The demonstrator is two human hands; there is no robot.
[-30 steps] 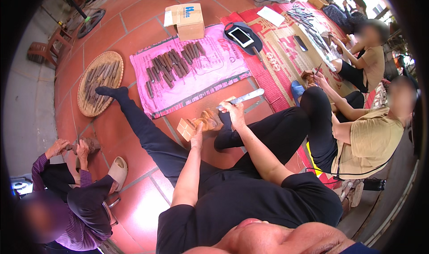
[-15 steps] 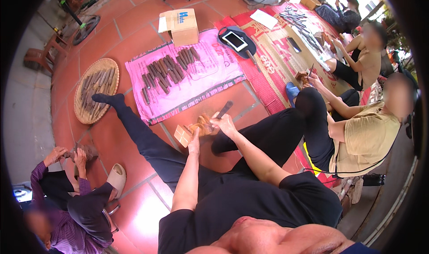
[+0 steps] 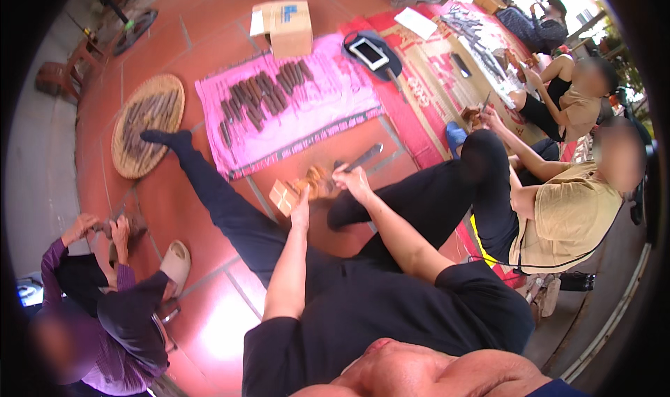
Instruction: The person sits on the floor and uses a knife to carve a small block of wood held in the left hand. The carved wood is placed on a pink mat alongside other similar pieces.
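My left hand [image 3: 301, 210] is closed round a light-brown wood carving [image 3: 317, 179] near its square block base [image 3: 284, 197], which has pale lines crossing its face. The carved, rounded end points away from me, to the right of the base. Beside that end, my right hand [image 3: 354, 181] grips a long, slim carving chisel [image 3: 366, 155], one end sticking out up and to the right. The fingers hide its other end, so I cannot tell whether it touches the wood. Both hands are above the floor between my legs.
Rows of brown-handled tools lie on a pink cloth [image 3: 328, 133] ahead. More tools fill a round woven tray [image 3: 174, 90] by my left foot. Beyond stand a cardboard box [image 3: 292, 30] and a phone [image 3: 368, 53] on a dark cap. Co-workers sit left and right.
The chisel's protruding end has swung farther right, and my right hand has turned slightly with it. My left hand keeps its hold on the carving. The whole view has shifted a little.
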